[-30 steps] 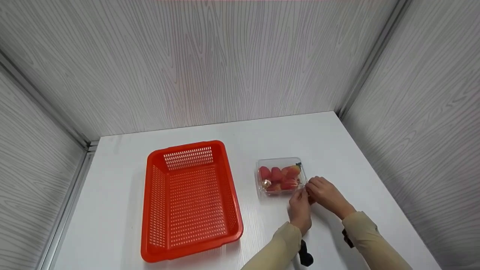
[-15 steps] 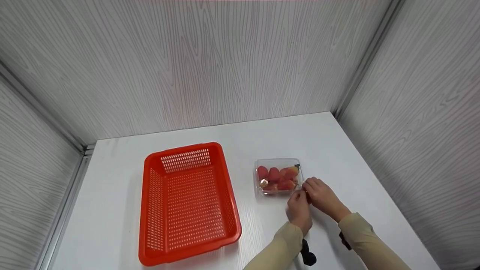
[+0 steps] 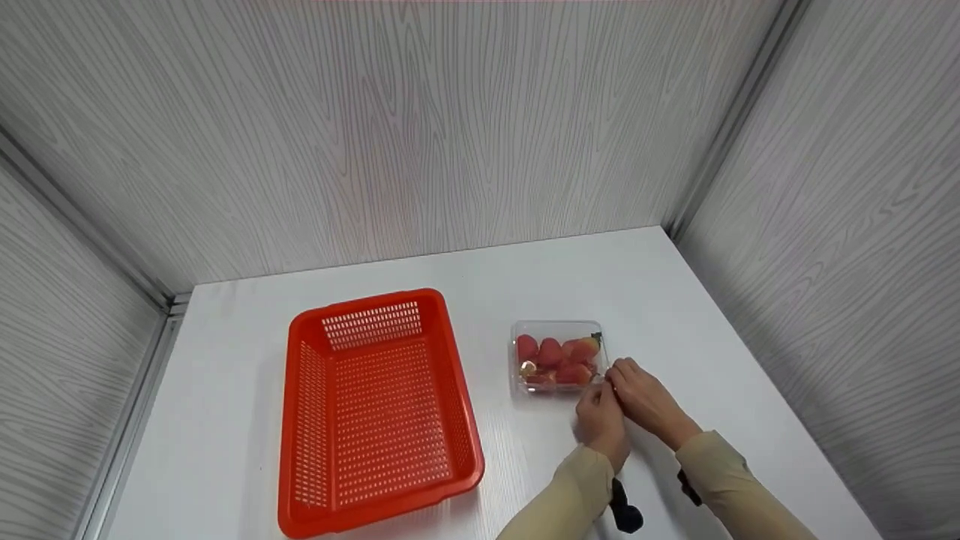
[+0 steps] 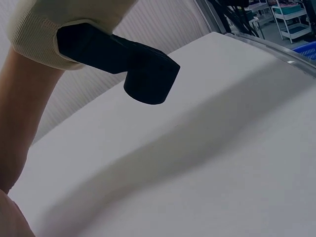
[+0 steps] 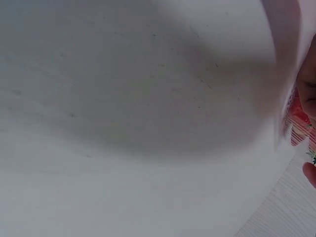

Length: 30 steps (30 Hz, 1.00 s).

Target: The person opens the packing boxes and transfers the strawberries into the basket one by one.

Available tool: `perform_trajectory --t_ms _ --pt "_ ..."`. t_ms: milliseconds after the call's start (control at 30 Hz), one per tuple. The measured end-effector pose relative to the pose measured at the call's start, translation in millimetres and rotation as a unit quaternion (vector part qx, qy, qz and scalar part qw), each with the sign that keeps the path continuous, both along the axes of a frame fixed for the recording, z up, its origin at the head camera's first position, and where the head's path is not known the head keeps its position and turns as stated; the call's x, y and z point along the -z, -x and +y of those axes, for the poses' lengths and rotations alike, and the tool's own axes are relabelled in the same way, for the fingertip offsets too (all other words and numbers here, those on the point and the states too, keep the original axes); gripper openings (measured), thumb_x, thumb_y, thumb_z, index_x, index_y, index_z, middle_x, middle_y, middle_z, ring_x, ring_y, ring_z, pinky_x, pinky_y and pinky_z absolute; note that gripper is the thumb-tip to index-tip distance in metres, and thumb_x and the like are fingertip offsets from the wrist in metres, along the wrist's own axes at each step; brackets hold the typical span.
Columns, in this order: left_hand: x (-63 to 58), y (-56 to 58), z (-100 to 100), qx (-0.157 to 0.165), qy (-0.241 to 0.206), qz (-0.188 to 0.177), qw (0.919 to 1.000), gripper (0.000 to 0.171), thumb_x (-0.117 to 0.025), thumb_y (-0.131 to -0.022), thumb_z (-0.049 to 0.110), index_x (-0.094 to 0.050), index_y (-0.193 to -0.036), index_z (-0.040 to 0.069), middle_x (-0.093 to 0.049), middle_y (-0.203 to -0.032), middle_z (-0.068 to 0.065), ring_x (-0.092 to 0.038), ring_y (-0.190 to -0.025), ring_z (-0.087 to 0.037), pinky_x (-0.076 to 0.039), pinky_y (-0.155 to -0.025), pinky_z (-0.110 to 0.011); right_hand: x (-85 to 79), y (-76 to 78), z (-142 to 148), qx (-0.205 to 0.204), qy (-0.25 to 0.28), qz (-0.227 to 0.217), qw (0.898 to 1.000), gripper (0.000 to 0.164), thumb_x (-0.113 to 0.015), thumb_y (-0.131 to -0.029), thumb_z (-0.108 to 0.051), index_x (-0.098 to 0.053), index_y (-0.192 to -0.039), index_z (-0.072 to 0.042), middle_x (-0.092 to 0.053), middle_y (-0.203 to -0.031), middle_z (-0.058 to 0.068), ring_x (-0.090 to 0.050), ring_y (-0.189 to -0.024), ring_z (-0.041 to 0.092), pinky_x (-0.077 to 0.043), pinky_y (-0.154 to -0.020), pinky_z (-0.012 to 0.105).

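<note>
A clear plastic box (image 3: pixel 560 328) of strawberries (image 3: pixel 550 352) rests on the white table. My left hand (image 3: pixel 602 426) and right hand (image 3: pixel 646 395) meet at its near right corner, with fingers curled and fingertips close together, pinching the corner. The exact grip under the fingertips is hidden. At the right edge of the right wrist view, fingers (image 5: pixel 307 98) lie against the box, with red fruit (image 5: pixel 298 118) showing through striped plastic. The left wrist view catches only a sliver of my left hand (image 4: pixel 11 217) and the other forearm.
A red perforated basket (image 3: pixel 459 405) stands on the table (image 3: pixel 480 270) left of the box. Black wrist-worn devices (image 3: pixel 624 508) hang below the sleeves (image 3: pixel 581 487). Grey wood-grain panels (image 3: pixel 420 135) rise behind and on both sides.
Both hands stay at the box's near right corner and shift only slightly, now closer together. Box and basket keep their places; the head view has moved a little.
</note>
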<state>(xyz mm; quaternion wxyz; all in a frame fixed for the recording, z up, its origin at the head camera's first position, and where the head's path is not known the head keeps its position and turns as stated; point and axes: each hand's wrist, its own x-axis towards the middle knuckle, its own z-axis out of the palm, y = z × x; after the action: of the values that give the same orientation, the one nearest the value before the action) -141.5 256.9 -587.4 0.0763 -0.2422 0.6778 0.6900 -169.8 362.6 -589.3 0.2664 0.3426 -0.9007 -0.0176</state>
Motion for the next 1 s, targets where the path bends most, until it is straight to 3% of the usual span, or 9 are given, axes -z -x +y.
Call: perform_trajectory --t_ms 133,233,633,800,1000 --pt "-2.0 1.5 1.7 -0.007 -0.012 -0.015 0.9998 0.015 -0.062 -0.097 0.036 -0.073 -0.092 0.028 -0.069 -0.089 0.011 -0.058 -0.075 -0.009 -0.051 -0.068 -0.03 -3.2 -0.4 -1.2 0.016 -0.012 -0.006 1.0 0.004 -0.059 -0.093 0.002 -0.058 -0.096 0.004 -0.052 -0.088 0.014 -0.049 -0.077 0.024 -0.052 -0.063 0.033" --pt "-2.3 2.1 2.3 -0.015 -0.019 -0.02 0.9995 0.015 -0.061 -0.097 0.038 -0.073 -0.091 0.03 -0.069 -0.089 0.012 -0.058 -0.075 -0.01 -0.05 -0.067 -0.031 -4.3 -0.9 -3.5 0.021 -0.006 -0.013 1.0 0.028 -0.077 -0.075 0.007 -0.058 -0.095 0.004 -0.051 -0.087 0.013 -0.049 -0.076 0.024 -0.052 -0.063 0.033" --pt "-1.9 2.8 3.6 -0.055 -0.091 -0.001 0.9943 0.016 -0.061 -0.099 0.028 -0.075 -0.093 0.023 -0.071 -0.093 0.006 -0.063 -0.077 -0.009 -0.053 -0.068 -0.029 -4.7 -5.4 -11.8 0.052 0.014 -0.038 0.998 0.024 -0.076 -0.077 0.007 -0.058 -0.092 0.005 -0.051 -0.085 0.013 -0.049 -0.076 0.024 -0.051 -0.062 0.033" --pt "-1.0 2.4 3.8 -0.043 -0.086 -0.016 0.9953 0.015 -0.061 -0.099 0.031 -0.075 -0.1 0.026 -0.071 -0.096 0.007 -0.064 -0.079 -0.009 -0.054 -0.07 -0.029 -6.5 -5.5 -13.5 0.059 0.022 -0.047 0.997 0.024 -0.076 -0.077 0.007 -0.057 -0.091 0.005 -0.051 -0.083 0.012 -0.049 -0.074 0.023 -0.051 -0.061 0.033" --pt "-2.1 4.3 0.0 -0.045 -0.061 -0.012 0.997 0.014 -0.064 -0.096 0.032 -0.076 -0.097 0.025 -0.072 -0.094 0.007 -0.062 -0.078 -0.009 -0.054 -0.071 -0.03 -12.0 -5.7 -17.9 0.071 0.044 -0.064 0.994 0.022 -0.076 -0.078 0.006 -0.058 -0.09 0.003 -0.05 -0.082 0.01 -0.048 -0.073 0.021 -0.051 -0.06 0.033"
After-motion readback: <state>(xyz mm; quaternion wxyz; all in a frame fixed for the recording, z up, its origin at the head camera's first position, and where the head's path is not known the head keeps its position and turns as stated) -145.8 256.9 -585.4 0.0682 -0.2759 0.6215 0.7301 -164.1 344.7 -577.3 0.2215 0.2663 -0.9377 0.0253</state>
